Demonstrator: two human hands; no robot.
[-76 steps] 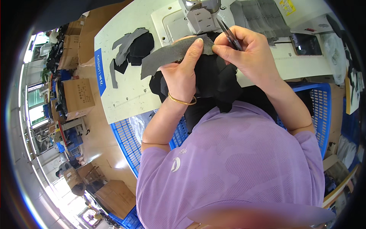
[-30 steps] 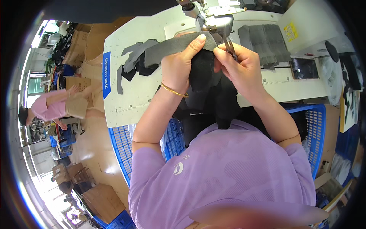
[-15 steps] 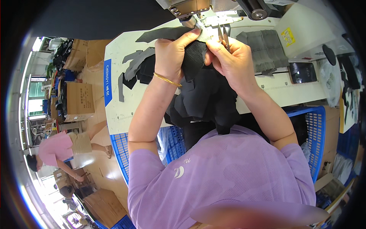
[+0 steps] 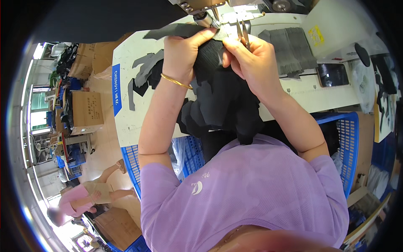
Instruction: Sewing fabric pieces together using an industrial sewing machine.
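On the white sewing table [image 4: 126,122], curving across the upper half of the view: scattered grey and black cut fabric pieces [image 4: 145,73] at the left end, a neat stack of grey fabric strips [image 4: 294,50] at the right end, a dark flat device [image 4: 331,74] just beyond that stack. At the table's far edge, the head of a sewing machine [image 4: 201,6], with its needle area just above the hands. Below the table, a blue plastic crate [image 4: 348,143] to the right and another blue crate [image 4: 132,161] to the left, both partly hidden by the arms and the purple shirt. Off to the far left, on the workshop floor, cardboard boxes [image 4: 86,109] and, lower down, another person in pink [image 4: 77,197], bent over and well apart from the work.

In the middle, a bundle of black fabric pieces [image 4: 218,101], draped from the table edge down toward the lap, its top end lifted up to the needle area. Left hand [image 4: 182,52] closed over the top left of that bundle, fingers curled and pinching the cloth, a thin gold bangle [image 4: 176,82] on the wrist. Right hand [image 4: 247,59] gripping the bundle's top right, fingers bent tight, with small thread snips [image 4: 241,31] held upright among them, blades pointing toward the machine.
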